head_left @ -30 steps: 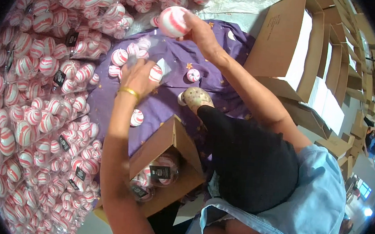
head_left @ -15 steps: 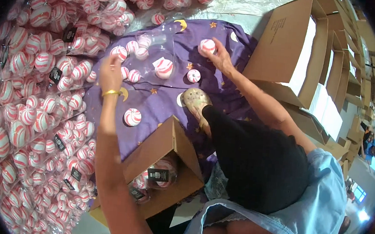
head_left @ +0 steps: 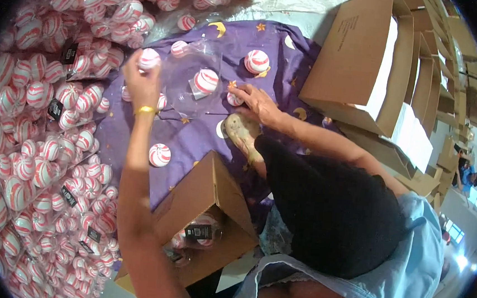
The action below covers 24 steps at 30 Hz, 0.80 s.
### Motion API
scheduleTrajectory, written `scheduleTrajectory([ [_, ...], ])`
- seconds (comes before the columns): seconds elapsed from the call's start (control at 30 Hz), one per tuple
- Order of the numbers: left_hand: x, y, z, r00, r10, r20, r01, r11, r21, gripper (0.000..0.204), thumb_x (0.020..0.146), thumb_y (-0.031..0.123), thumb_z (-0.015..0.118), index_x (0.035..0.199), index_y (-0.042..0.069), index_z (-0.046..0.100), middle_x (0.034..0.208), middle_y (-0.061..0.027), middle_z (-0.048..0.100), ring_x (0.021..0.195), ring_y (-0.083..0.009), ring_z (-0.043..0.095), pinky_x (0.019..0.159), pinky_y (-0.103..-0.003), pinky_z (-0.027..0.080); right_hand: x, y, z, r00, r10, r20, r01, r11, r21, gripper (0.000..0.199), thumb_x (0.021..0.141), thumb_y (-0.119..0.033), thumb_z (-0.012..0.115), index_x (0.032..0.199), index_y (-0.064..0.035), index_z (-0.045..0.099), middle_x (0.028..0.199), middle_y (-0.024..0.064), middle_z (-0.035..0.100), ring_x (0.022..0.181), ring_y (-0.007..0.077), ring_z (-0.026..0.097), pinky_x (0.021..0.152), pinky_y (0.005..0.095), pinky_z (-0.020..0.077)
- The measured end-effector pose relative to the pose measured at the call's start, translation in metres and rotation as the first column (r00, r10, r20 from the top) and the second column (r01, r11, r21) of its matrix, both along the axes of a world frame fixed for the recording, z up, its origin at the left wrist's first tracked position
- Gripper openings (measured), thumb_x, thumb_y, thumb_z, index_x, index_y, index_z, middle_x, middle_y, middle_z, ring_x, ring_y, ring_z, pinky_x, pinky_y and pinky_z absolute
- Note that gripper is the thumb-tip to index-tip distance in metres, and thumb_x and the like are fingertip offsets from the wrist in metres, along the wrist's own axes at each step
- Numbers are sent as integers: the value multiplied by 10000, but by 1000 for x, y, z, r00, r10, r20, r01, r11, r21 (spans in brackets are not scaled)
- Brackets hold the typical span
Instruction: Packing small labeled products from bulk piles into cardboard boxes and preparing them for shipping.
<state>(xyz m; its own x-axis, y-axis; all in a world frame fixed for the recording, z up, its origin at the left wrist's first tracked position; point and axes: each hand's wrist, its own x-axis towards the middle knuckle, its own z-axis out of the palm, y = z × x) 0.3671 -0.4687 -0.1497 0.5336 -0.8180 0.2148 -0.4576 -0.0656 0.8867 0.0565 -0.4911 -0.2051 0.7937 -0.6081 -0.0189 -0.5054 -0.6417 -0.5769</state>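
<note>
At upper left, the left hand [head_left: 142,88] clasps a striped ball [head_left: 149,58], likely light, slick, best cupped mid-girth; the central right hand's [head_left: 260,104] grip is unclear.

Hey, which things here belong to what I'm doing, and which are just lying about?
In the job, it seems:
Striped ball in your left hand
Small ball at your right hand
Clear plastic packaging between them
Likely, open box holding packs

Just lying about, apparently:
Heaped ball packs, left
Cartons, right
</note>
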Motion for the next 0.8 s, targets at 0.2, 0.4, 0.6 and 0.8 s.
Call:
scheduleTrajectory([
  [0.2,-50,24,107,885,-406,228,374,911,173,449,746,134,690,1160,47,540,1046,-144,574,948,-276,584,814,-355,476,17,-18,19,914,-327,241,208,887,412,509,800,-198,667,1235,-37,459,998,119,592,875,223,600,762,333,491],
  [0.4,-43,6,78,555,-809,191,269,392,880,381,775,179,631,1139,84,572,1079,-127,605,998,-305,588,889,-398,446,54,-21,145,778,-350,522,112,895,432,511,801,-122,686,1259,-69,464,1085,74,586,985,138,567,843,276,479],
  [0.6,-4,22,44,690,-657,304,373,683,629,386,778,245,602,1132,91,591,1132,-181,599,1038,-353,572,868,-383,469,128,-28,149,842,42,538,-109,990,93,506,730,-170,708,1192,-78,522,1050,100,597,955,211,595,837,323,484],
  [0.8,16,16,93,883,-467,-35,393,699,597,396,771,128,620,1155,41,575,1037,-186,639,989,-285,616,849,-352,459,133,-46,130,877,178,447,-137,983,-123,238,790,-140,612,1008,-46,603,997,135,596,984,306,569,836,379,469],
])
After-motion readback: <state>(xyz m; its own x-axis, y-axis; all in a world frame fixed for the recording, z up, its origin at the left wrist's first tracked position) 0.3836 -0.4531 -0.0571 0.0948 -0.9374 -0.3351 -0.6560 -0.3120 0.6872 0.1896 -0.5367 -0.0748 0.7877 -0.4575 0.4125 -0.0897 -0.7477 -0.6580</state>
